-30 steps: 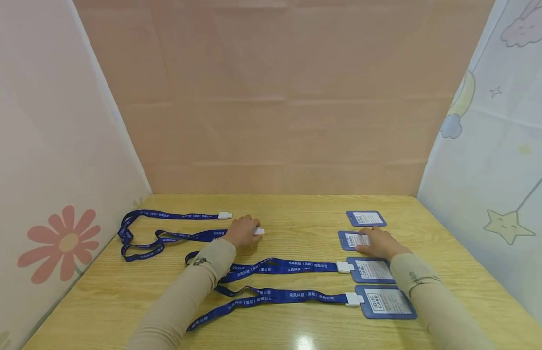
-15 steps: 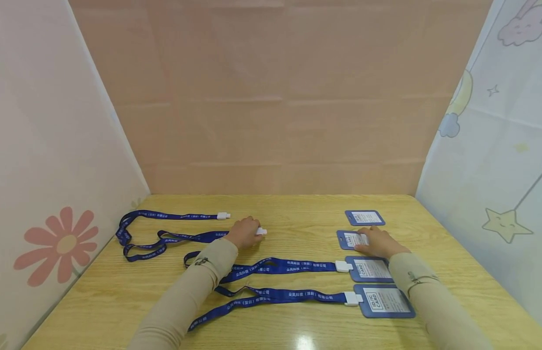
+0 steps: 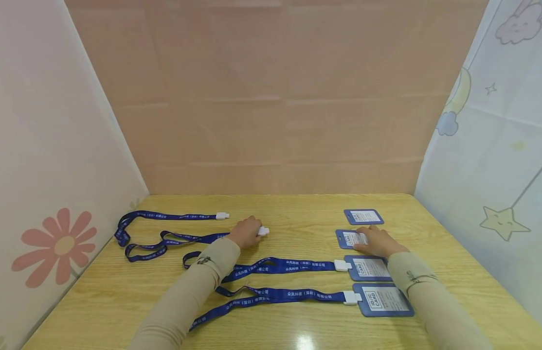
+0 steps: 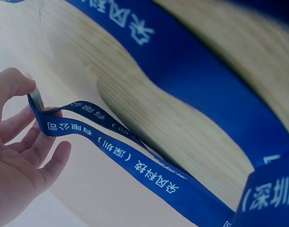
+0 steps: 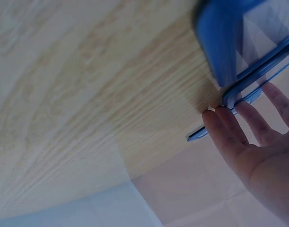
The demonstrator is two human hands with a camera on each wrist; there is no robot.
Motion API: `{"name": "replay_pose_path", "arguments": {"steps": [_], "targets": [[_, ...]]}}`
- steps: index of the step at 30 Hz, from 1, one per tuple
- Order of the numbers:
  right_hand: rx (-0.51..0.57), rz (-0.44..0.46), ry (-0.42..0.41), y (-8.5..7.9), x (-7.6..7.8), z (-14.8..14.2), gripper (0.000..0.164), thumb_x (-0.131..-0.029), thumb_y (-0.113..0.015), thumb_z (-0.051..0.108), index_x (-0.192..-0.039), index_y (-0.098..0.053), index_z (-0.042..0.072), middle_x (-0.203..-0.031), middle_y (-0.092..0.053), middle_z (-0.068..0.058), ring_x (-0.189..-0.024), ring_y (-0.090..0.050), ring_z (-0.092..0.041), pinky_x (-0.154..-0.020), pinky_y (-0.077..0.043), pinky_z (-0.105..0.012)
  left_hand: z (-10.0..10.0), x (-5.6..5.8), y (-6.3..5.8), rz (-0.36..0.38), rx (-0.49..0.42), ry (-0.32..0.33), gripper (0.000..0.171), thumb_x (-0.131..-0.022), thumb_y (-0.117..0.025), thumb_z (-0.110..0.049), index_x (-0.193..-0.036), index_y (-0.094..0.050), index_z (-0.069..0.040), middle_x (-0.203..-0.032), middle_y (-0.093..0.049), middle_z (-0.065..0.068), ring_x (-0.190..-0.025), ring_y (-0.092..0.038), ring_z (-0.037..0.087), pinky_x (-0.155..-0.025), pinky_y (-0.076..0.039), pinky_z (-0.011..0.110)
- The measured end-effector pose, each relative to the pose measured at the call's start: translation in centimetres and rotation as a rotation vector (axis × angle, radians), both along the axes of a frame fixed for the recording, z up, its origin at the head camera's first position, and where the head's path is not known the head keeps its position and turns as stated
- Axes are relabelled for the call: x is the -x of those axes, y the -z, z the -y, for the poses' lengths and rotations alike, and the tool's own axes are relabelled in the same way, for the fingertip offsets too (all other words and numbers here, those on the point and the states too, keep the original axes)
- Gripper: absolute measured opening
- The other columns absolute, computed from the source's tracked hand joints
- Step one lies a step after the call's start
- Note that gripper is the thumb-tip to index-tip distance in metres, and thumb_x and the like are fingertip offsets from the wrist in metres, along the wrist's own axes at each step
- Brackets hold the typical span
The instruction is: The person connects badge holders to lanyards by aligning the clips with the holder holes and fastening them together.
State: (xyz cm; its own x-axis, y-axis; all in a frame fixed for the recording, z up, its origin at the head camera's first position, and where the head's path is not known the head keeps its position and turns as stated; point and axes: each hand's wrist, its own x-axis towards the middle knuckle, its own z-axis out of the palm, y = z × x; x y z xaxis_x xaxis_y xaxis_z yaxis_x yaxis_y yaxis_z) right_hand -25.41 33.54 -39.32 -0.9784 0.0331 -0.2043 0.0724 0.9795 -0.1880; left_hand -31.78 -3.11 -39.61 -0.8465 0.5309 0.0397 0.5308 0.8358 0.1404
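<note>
My left hand [image 3: 246, 233] pinches the white plastic clip [image 3: 263, 231] at the end of a blue lanyard [image 3: 179, 239] between thumb and fingertips. In the left wrist view, that lanyard's strap [image 4: 120, 153] trails doubled from the fingers. My right hand [image 3: 376, 241] grips a blue ID card holder [image 3: 343, 239] by its right part, with the slotted end facing left. Seen from the right wrist, the fingertips [image 5: 213, 118] touch the holder's edge; the thumb is mostly out of frame. A gap of table separates the clip from the holder.
Nearer me lie two lanyards [image 3: 297, 266] [image 3: 297, 294] joined to card holders [image 3: 370, 269] [image 3: 386, 300]. Farther back are another lanyard [image 3: 174, 215] on the left and a loose card holder [image 3: 363, 217] on the right. Fabric walls [image 3: 280, 97] edge the wooden table [image 3: 306, 243].
My left hand has shifted slightly right, drawing the lanyard's clip and strap along. The right hand stays on the same card holder.
</note>
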Motion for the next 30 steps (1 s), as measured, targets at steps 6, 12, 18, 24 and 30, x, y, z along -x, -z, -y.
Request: {"name": "replay_pose_path", "arguments": {"steps": [6, 12, 18, 24, 30], "targets": [[0.0, -0.007, -0.005, -0.1, -0.1, 0.2, 0.07, -0.083, -0.063, 0.049, -0.135, -0.045, 0.005, -0.132, -0.041, -0.032, -0.116, -0.044, -0.05, -0.092, -0.037, -0.066, -0.5, -0.1, -0.3, -0.012, 0.007, 0.007, 0.029, -0.086, -0.067, -0.017, -0.109, -0.061, 0.0, -0.098, -0.06, 0.012, -0.083, -0.055, 0.019, -0.079, -0.05, 0.034], [0.003, -0.009, -0.006, -0.2, -0.2, 0.2, 0.069, -0.084, -0.063, 0.048, -0.135, -0.045, 0.005, -0.131, -0.042, -0.031, -0.114, -0.045, -0.049, -0.092, -0.038, -0.065, -1.0, 0.4, -0.2, 0.023, 0.001, 0.009, 0.03, -0.083, -0.069, -0.013, -0.109, -0.06, 0.001, -0.099, -0.06, 0.014, -0.085, -0.057, 0.022, -0.081, -0.051, 0.036], [0.003, -0.008, -0.007, -0.6, -0.4, 0.4, 0.067, -0.085, -0.062, 0.044, -0.136, -0.044, 0.004, -0.131, -0.042, -0.031, -0.114, -0.045, -0.048, -0.092, -0.038, -0.065, -1.2, 1.0, 0.5, -0.007, -0.014, 0.044, 0.033, -0.083, -0.07, -0.019, -0.109, -0.06, 0.0, -0.098, -0.06, 0.013, -0.085, -0.057, 0.021, -0.079, -0.051, 0.036], [0.005, 0.0, 0.002, -0.5, -0.4, 0.5, 0.069, -0.084, -0.063, 0.046, -0.136, -0.044, 0.004, -0.132, -0.041, -0.032, -0.115, -0.044, -0.049, -0.092, -0.038, -0.065, -1.7, -0.4, -0.9, -0.031, -0.008, 0.04, 0.032, -0.086, -0.068, -0.019, -0.112, -0.06, -0.003, -0.099, -0.06, 0.012, -0.087, -0.059, 0.021, -0.081, -0.051, 0.036], [-0.001, 0.004, 0.004, -0.4, -0.3, 0.4, 0.07, -0.084, -0.062, 0.047, -0.136, -0.043, 0.004, -0.132, -0.041, -0.031, -0.115, -0.043, -0.049, -0.092, -0.038, -0.065, -2.1, -0.6, -1.0, -0.08, -0.007, 0.04, 0.031, -0.086, -0.066, -0.018, -0.115, -0.061, -0.007, -0.1, -0.062, 0.011, -0.088, -0.06, 0.021, -0.081, -0.052, 0.037]]}}
